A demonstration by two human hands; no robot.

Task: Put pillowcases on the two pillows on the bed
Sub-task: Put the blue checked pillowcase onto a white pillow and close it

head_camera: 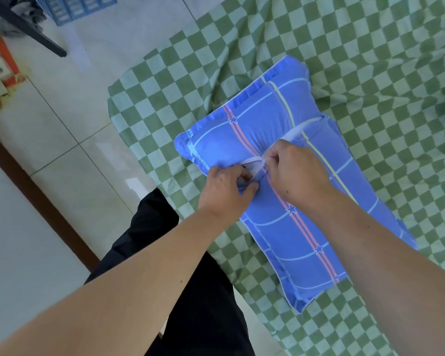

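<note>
A pillow in a blue pillowcase (290, 237) with pink star stripes and pale lines lies across the near corner of the bed. A slit runs across the case's middle, and white pillow fabric (252, 167) shows through it. My left hand (226, 188) pinches the blue edge of that slit on the left side. My right hand (293, 170) grips the opposite flap of the slit, fingers curled into the fabric. Both hands meet over the opening. No second pillow is plainly in view.
The bed wears a green and pale checked sheet (370, 73), rumpled toward the far side. Pale tiled floor (62, 140) lies to the left, with a dark table leg (31, 34), blue crates (80, 9) and an orange box (3, 55). My black trousers (190, 291) stand against the bed edge.
</note>
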